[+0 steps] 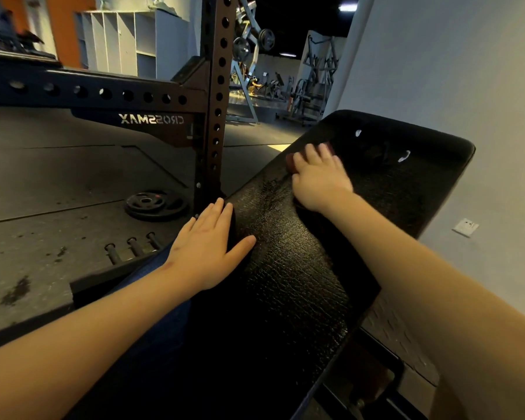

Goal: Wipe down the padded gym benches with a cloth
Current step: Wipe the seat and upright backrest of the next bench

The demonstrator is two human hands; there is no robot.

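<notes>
Wiping looks midway: the right hand (319,180), fingers flat, presses a reddish cloth (292,164) onto the far half of the black bench pad (288,268), the left hand (211,248) rests open on its near left edge, and the far end seems unwiped.

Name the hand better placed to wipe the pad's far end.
Right. The right hand presses the reddish cloth on the bench pad near that end; the left hand rests flat on the near edge, without cloth.

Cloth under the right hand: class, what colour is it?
Dark reddish-brown cloth, seen in the head view, pressed beneath the right hand.
</notes>
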